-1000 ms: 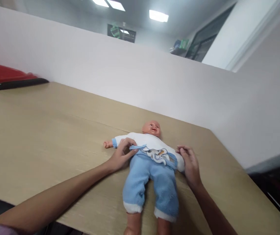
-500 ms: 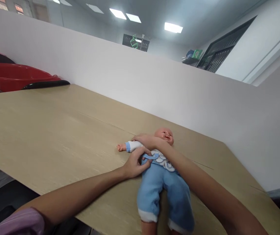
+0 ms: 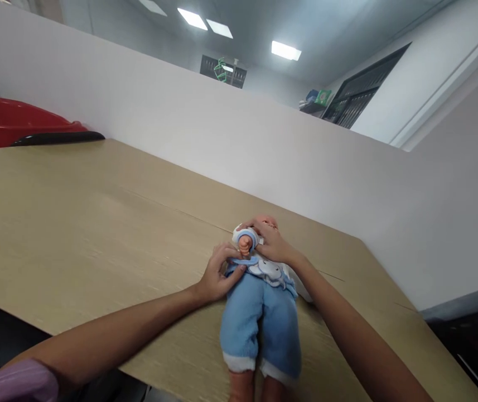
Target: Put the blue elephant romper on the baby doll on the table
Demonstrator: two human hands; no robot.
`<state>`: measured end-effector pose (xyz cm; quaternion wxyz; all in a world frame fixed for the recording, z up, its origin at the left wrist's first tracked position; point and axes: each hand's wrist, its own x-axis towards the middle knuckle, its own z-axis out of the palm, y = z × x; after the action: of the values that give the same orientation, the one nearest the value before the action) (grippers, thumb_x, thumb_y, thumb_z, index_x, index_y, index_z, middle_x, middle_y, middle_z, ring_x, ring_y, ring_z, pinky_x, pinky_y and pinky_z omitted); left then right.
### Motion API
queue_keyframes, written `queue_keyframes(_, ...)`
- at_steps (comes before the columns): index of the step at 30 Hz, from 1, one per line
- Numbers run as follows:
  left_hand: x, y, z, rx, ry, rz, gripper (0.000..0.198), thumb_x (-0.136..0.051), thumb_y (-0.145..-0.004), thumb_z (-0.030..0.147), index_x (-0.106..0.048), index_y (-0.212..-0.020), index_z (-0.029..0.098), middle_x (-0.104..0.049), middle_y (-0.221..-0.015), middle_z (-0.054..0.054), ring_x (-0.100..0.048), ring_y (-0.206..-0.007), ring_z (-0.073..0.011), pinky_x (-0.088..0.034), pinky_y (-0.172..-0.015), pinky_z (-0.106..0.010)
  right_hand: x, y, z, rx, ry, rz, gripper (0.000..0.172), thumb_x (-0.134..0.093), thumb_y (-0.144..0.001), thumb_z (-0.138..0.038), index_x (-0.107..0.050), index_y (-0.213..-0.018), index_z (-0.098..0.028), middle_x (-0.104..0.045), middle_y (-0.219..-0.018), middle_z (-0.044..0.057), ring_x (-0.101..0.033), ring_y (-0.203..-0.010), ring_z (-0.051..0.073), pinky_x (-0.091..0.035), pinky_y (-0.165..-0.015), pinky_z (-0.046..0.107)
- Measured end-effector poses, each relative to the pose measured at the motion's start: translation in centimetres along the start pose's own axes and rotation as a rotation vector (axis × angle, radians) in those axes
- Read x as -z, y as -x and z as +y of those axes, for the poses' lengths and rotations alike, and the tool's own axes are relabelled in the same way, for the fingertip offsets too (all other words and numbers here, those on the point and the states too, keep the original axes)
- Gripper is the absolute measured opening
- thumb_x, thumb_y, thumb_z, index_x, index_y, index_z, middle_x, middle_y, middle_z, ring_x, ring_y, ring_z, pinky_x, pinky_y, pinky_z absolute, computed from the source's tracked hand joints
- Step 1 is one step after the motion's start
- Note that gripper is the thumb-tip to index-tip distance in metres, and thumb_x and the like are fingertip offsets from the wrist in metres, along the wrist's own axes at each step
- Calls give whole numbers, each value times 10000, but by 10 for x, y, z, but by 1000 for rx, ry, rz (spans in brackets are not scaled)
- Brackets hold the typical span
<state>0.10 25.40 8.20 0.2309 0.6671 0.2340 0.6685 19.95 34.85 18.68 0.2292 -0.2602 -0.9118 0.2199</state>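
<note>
A baby doll [image 3: 259, 312] in blue trousers and a white-and-blue shirt [image 3: 270, 271] lies face up on the table, its legs towards me. My left hand [image 3: 221, 273] is at the doll's waist, with thumb and fingers closed on the blue hem of the shirt. Across the doll's chest reaches my right hand [image 3: 273, 243], its fingers curled round the white sleeve [image 3: 239, 231] of the raised doll arm. The doll's small fist [image 3: 245, 244] points towards me out of the blue cuff. My right hand covers part of the doll's face.
The wooden table [image 3: 96, 223] stretches widely to the left. A white partition wall [image 3: 180, 117] runs along its far edge and round to the right. Past the far left corner stands a red plastic tub-like thing [image 3: 21, 123] with a black edge.
My right hand has drawn back from beyond the doll's arm and now holds its sleeve. The doll's arm, stretched out to the left before, is lifted and points towards me. My left hand stays at the hem.
</note>
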Motion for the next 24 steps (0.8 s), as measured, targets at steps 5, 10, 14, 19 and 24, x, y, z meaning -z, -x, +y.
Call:
queue_keyframes(5,4,-5,-6,174,80,119,103,-676,-983,318,-655,-1019,223,-659,-942,-34,-599,-887,-201,-473,-864,-337,-15,1,11,47,-12,-9,571,-553,-667,-67,-685,-1200,-224,-745,-1300,101,-646,-1291,287,-444,-1168,485)
queue_keyframes(10,6,-29,-28,535,193,160,140,-714,-811,312,-653,-892,215,-666,-913,-20,-627,-942,-203,-478,-919,-319,-25,1,15,-4,-20,-87,409,-633,-808,-151,-756,-1189,-234,-664,-1464,124,-576,-1410,295,-384,-1243,507)
queue_keyframes(14,9,-42,-44,625,197,175,210,-723,-772,377,-625,-860,213,-662,-903,-24,-635,-905,-189,-491,-896,-314,-20,-6,8,-166,-239,-207,290,-599,-971,-337,-782,-1173,-238,-678,-1451,105,-574,-1421,265,-378,-1271,480)
queue_keyframes(19,16,-43,-47,735,168,165,419,-834,-743,444,-539,-948,230,-586,-833,24,-585,-769,-154,-479,-724,-273,-21,-11,-4,-255,-214,-82,412,-662,-987,-623,-763,-1003,-223,-703,-1379,122,-603,-1379,268,-426,-1237,455)
queue_keyframes(24,20,-38,-46,821,122,123,497,-820,-816,459,-401,-1006,272,-451,-760,97,-495,-647,-120,-400,-603,-236,-31,-5,-18,-184,-72,8,300,-639,-1032,-488,-725,-980,-206,-717,-1350,138,-648,-1312,251,-460,-1191,458)
